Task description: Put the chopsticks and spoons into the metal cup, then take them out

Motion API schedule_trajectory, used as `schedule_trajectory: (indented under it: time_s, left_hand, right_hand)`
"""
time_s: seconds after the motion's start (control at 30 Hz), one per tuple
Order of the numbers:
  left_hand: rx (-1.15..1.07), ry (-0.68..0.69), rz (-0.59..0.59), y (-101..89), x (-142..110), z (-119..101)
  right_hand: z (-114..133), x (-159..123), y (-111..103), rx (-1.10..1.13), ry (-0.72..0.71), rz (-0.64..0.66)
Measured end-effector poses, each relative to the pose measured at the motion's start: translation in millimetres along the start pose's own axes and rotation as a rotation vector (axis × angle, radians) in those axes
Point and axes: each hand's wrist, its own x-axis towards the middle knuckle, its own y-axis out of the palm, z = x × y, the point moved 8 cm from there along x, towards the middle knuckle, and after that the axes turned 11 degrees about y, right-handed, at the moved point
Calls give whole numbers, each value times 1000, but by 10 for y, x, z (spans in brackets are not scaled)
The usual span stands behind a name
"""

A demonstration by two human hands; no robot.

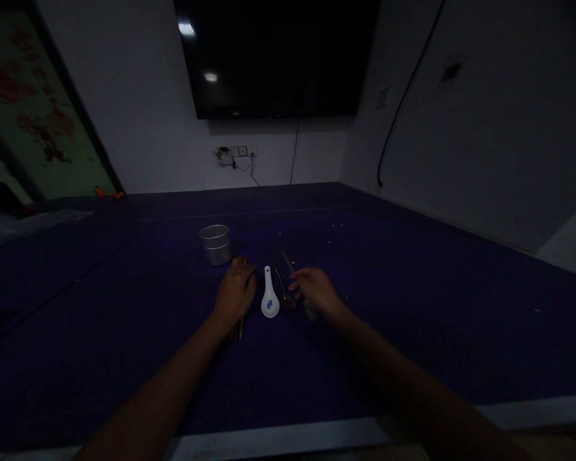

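My left hand (236, 291) is closed over a bundle of wooden chopsticks (240, 330), which lie on the purple surface and stick out at both ends. To the right of them lies a white soup spoon (269, 304) with a blue mark in its bowl. A dark metal spoon (288, 303) rests beside it. My right hand (314, 287) pinches the handle of another utensil (287, 258), apparently a metal spoon; its rounded lower end is partly hidden and dim. Behind my left hand stands a silver metal cup (216, 246), upright.
The purple surface (413, 307) has a pale front edge (278, 438) and small white specks. Crumpled clear plastic (43, 224) lies far left. A large screen (278, 57) hangs on the back wall above sockets (237, 152) with cables. The light is dim.
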Motion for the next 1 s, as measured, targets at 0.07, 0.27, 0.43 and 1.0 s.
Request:
schedule_trajectory:
  time_s: [0.07,0.27,0.43,1.0]
  left_hand:
    - [-106,-2,-69,-35,1,-47]
    - [-90,43,28,88,-35,-173]
    - [-72,75,91,145,-56,-249]
    - [154,33,177,110,-64,-248]
  right_hand:
    - [7,7,4,-4,-14,2]
    - [34,26,6,-2,-52,3]
    - [75,-23,47,4,-37,36]
    - [106,-141,185,-56,-6,121]
